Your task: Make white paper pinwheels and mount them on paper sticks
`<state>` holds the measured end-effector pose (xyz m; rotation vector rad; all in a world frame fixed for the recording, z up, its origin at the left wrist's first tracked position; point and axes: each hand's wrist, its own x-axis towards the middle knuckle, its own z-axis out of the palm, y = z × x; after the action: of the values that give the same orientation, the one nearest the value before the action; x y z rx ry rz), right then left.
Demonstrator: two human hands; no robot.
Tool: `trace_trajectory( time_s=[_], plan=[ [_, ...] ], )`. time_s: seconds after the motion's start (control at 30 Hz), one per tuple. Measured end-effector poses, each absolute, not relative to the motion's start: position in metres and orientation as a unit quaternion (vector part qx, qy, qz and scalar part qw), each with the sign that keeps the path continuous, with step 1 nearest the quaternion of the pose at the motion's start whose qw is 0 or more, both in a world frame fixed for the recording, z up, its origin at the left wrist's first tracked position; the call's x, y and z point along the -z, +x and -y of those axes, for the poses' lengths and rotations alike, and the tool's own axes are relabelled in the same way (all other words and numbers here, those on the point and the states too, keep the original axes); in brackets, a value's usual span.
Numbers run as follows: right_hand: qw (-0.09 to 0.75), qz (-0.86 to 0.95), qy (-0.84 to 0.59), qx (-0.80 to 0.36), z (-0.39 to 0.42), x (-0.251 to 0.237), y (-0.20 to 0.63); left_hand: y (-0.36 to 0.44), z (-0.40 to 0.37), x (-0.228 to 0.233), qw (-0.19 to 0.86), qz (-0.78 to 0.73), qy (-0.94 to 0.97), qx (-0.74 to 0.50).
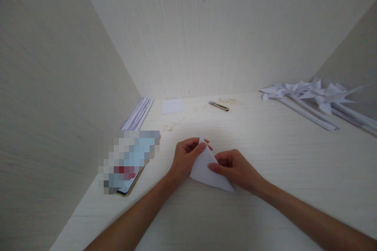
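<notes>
Folded paper triangle (pixel 209 169) lying near the desk's (pixel 265 157) front edge: left hand (pixel 185 158) pinches its apex, right hand (pixel 235 168) fingers press its edge (steadying the crease).

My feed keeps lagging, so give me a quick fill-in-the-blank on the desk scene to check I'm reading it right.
1. Both the left hand and the right hand hold a folded white ____.
2. The paper pinwheels lie at the desk's far ____ side.
3. The small cutter lies near the back ____.
Missing words: paper; right; wall.
</notes>
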<state>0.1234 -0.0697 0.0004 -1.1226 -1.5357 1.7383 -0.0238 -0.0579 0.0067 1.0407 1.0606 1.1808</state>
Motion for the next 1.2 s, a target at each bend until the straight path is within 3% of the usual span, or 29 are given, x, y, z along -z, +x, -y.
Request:
trace_trajectory(
  time_s=[1.2],
  plan=[
    [0.277,0.612,-0.433,-0.602,0.0715,-0.0039,0.1195,-0.0194,0.0573,-0.0089,0.594,-0.431,0.397,-0.551]
  ],
)
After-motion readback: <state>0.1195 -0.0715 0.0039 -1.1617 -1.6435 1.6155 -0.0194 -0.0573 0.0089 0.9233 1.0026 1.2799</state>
